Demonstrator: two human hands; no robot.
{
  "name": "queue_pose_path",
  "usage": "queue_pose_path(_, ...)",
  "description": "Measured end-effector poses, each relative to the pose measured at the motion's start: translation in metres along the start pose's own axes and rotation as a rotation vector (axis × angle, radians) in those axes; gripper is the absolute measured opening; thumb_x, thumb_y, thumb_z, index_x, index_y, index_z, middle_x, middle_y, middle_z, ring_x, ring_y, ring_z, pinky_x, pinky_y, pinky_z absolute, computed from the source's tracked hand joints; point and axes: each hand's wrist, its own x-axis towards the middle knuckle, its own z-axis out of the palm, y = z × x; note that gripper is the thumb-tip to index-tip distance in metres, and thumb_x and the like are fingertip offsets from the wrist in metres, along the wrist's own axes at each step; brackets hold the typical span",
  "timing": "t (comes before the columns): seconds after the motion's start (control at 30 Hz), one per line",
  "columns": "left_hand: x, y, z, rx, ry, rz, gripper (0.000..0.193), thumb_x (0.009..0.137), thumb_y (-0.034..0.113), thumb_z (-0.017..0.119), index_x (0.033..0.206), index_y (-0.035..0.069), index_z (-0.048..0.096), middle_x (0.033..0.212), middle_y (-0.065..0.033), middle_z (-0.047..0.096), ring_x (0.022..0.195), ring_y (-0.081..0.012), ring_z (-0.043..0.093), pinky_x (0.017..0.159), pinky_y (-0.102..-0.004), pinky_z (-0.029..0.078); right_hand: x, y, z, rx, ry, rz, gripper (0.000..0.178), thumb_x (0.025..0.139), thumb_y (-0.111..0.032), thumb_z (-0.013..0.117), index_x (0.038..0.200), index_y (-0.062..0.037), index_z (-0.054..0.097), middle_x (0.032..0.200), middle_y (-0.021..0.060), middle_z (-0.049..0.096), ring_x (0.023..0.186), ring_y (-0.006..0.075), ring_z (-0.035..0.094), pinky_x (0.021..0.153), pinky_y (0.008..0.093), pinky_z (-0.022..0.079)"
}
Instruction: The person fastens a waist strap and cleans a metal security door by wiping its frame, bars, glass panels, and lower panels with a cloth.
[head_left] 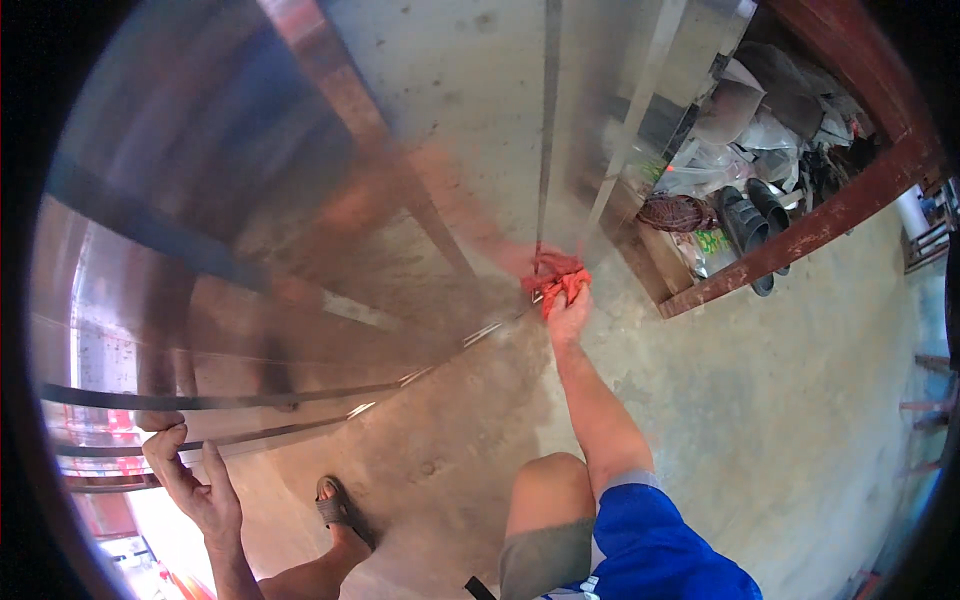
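Note:
My right hand (568,318) is closed around a crumpled red cloth (556,278), pressing it to the lower edge of a large shiny, mirror-like panel (330,250). Smeared reddish reflections show in the panel beside the cloth. Dark strips (220,402) run along the panel toward the left. Near its far left end, my left hand (208,500) is raised with thumb and fingers apart, its fingertips at the panel's edge. No object shows in that hand.
A reddish-brown frame (790,250) at the right surrounds dark sandals (745,228), plastic bags (770,135) and other clutter. My sandaled foot (340,512) and bent knee (550,480) are on and above the concrete floor (740,400). Wooden furniture (928,250) stands at the far right.

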Motion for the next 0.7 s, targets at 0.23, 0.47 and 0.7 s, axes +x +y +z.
queue_pose_path(0.23, -0.001, 0.000, 0.001, 0.063, 0.008, 0.008, 0.029, 0.086, -0.007, 0.056, 0.113, 0.001, 0.051, 0.110, -0.0104, 0.048, 0.106, -0.0247, 0.047, 0.097, -0.0357, 0.036, -0.009, -0.011, -0.028, -0.198, -0.203, -0.111, 0.051, 0.076, -0.003, 0.065, 0.125, -0.0032, 0.054, 0.116, 0.0227, 0.051, 0.111, 0.0415, 0.050, 0.098, 0.0460, 0.042)
queue_pose_path(0.47, 0.001, 0.008, -0.006, 0.123, -0.003, 0.002, 0.029, 0.083, -0.005, 0.060, 0.110, 0.001, 0.053, 0.107, -0.0137, 0.049, 0.103, -0.0288, 0.049, 0.093, -0.0385, 0.038, 0.002, -0.002, -0.070, -0.016, -0.935, -0.339, 0.051, 0.074, 0.001, 0.060, 0.125, -0.0076, 0.059, 0.118, 0.0181, 0.058, 0.114, 0.0340, 0.054, 0.099, 0.0388, 0.044)
queue_pose_path(0.7, 0.001, 0.007, -0.003, 0.104, -0.020, 0.002, 0.027, 0.082, -0.004, 0.060, 0.108, 0.001, 0.053, 0.105, -0.0130, 0.048, 0.103, -0.0279, 0.048, 0.093, -0.0387, 0.037, 0.030, 0.025, -0.043, 0.031, -0.226, 0.117, 0.044, 0.079, -0.007, 0.065, 0.122, -0.0002, 0.057, 0.115, 0.0245, 0.059, 0.107, 0.0403, 0.055, 0.097, 0.0436, 0.044)
